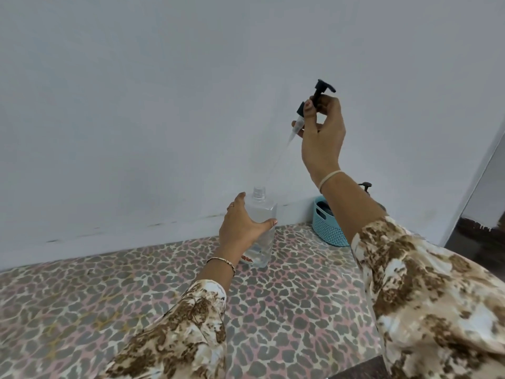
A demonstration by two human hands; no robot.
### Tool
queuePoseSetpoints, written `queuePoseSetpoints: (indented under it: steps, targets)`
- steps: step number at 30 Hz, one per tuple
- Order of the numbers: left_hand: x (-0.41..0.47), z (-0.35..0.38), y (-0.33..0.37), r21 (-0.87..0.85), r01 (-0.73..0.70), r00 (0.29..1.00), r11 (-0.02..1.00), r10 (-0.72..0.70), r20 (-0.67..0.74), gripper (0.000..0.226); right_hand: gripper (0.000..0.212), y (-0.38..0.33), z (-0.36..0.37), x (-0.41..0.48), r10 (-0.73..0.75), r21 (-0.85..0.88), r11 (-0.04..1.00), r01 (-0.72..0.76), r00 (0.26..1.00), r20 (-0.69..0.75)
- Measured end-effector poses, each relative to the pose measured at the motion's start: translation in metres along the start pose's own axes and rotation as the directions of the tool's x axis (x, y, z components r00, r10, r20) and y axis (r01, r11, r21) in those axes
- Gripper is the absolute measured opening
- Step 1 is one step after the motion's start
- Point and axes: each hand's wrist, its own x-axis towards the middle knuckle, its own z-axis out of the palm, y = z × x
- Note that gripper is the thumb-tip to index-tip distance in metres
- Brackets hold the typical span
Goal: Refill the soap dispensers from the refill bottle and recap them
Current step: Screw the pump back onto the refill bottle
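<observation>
One leopard-print surface (82, 310), plain grey wall (164, 105)

Both sleeves (426, 291) loose, cream w/ brown blotchy print. Left wrist: thin gold bracelet (222, 261); ring (231, 205) on finger. Right wrist: pale band (329, 178).

Left hand (243, 222): low, arm extended forward, fingers and thumb wrapped in a closed grip around the bottle (261, 228). Right hand (322, 132): raised well above, wrist bent, fingertips pinching the pump (317, 98). Both forearms in patterned sleeves.
</observation>
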Motion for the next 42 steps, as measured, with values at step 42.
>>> queuePoseSetpoints:
  steps: [42]
  targets:
    - [0.002,0.003,-0.018,-0.107,-0.087,0.996,0.990,0.087,-0.008,0.091,0.033,0.099,0.011,-0.069,0.331,-0.181,0.943,-0.279,0.839,0.433]
